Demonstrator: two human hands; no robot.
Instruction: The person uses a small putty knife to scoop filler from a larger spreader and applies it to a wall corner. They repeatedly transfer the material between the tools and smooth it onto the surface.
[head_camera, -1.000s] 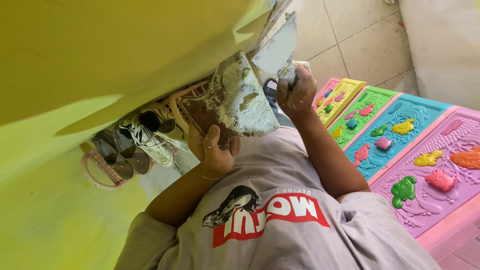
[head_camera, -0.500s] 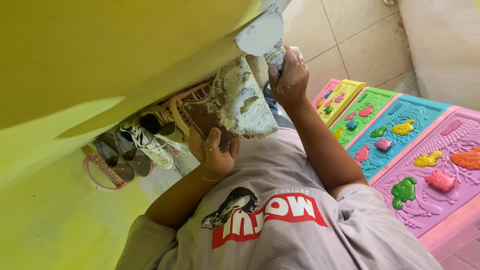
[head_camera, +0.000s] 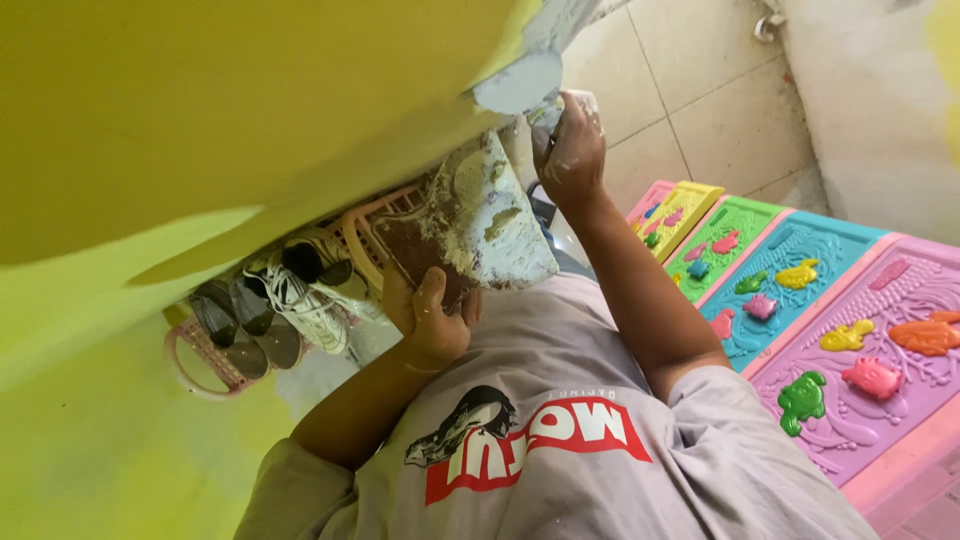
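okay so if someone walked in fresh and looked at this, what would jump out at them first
Most striking is the big yellow-green wall filling the left, with a pale patch of wet filler at its edge. There the right hand works a putty knife, while the left hand holds a putty-smeared flat board below it. At right stands a bright plastic drawer cabinet with raised animal shapes.

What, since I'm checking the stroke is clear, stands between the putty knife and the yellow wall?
Nothing visible. The right hand holds the putty knife with its blade against the wall. The putty board in the left hand sits lower, clear of it.
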